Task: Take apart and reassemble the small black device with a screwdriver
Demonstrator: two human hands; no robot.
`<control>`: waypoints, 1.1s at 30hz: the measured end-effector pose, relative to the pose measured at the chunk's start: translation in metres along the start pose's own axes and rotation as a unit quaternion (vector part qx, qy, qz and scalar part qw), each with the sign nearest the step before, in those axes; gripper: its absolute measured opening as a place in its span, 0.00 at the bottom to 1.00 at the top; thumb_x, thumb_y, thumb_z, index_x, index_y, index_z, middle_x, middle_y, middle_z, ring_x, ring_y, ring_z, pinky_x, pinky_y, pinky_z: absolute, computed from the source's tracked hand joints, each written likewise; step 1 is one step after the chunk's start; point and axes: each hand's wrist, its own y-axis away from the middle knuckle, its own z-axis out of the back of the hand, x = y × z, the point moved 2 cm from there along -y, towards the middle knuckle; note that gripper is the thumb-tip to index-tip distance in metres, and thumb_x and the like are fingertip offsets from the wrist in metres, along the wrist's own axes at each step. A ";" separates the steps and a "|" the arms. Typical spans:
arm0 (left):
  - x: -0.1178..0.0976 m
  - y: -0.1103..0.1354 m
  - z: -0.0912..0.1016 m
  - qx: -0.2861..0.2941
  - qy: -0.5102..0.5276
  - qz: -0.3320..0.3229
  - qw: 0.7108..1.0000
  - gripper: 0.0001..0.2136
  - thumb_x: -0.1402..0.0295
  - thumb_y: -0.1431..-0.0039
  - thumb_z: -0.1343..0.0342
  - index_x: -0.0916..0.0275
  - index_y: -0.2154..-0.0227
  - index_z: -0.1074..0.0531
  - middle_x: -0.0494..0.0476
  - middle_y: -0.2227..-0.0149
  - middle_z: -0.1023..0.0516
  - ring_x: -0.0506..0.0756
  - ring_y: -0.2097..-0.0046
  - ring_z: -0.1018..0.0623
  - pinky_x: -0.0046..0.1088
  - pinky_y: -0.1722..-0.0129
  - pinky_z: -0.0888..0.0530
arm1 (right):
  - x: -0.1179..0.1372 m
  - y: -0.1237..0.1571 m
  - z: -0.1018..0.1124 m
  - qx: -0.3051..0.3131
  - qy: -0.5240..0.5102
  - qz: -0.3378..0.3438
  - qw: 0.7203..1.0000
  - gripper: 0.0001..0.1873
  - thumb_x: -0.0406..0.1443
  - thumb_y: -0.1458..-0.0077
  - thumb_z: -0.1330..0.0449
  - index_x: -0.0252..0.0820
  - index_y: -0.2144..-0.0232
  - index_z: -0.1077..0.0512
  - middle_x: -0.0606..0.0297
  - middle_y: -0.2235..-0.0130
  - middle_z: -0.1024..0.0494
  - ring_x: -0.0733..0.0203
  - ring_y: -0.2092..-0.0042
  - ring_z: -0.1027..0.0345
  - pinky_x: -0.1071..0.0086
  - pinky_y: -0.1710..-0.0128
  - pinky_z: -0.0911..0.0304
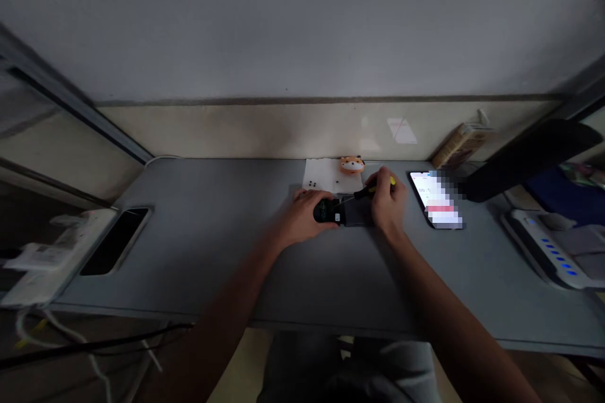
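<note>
A dark, flat opened device (pixel 338 214) with a greenish board part and a small white square lies on the desk; its exact kind is unclear. My left hand (pixel 316 209) is closed around its left end, thumb on the near edge and fingers on the far edge. In my right hand (pixel 388 201) is a screwdriver (pixel 362 193) with a black and yellow handle, tilted so its thin shaft reaches the device. Whether the tip sits in a screw is too small to tell. Just behind, white paper (pixel 326 170) carries several tiny dark pieces that look like screws.
An orange animal-faced item (pixel 352 165) sits on the paper's back right. A lit phone (pixel 435 199) lies right, near a dark upright-leaning object (pixel 529 157), a carton (pixel 460 145) and a power strip (pixel 551 252). Another phone (pixel 117 241) lies left. The wall (pixel 246 129) borders the desk (pixel 203 233).
</note>
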 end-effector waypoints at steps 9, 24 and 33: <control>-0.005 0.000 0.003 0.004 -0.009 -0.003 1.000 0.24 0.64 0.51 0.26 0.54 0.51 0.27 0.56 0.48 0.20 0.63 0.43 0.23 0.48 0.37 0.34 | 0.000 0.000 -0.001 0.013 0.005 -0.004 1.000 0.27 0.52 0.36 0.51 0.46 0.81 0.35 0.70 0.81 0.34 0.62 0.76 0.38 0.67 0.74 0.44; -0.004 -0.001 0.003 0.016 -0.030 -0.007 0.999 0.25 0.62 0.50 0.27 0.55 0.50 0.28 0.57 0.47 0.20 0.64 0.42 0.24 0.49 0.34 0.38 | 0.009 0.003 0.002 0.061 0.024 0.038 0.997 0.25 0.51 0.36 0.51 0.46 0.80 0.34 0.69 0.81 0.32 0.64 0.77 0.39 0.68 0.74 0.44; -0.005 -0.001 0.002 0.010 -0.033 -0.003 0.999 0.25 0.62 0.50 0.26 0.55 0.49 0.27 0.57 0.47 0.19 0.64 0.42 0.23 0.48 0.35 0.37 | 0.011 0.004 0.001 0.069 0.024 0.053 0.996 0.24 0.49 0.37 0.50 0.46 0.80 0.34 0.70 0.81 0.35 0.64 0.77 0.40 0.69 0.74 0.45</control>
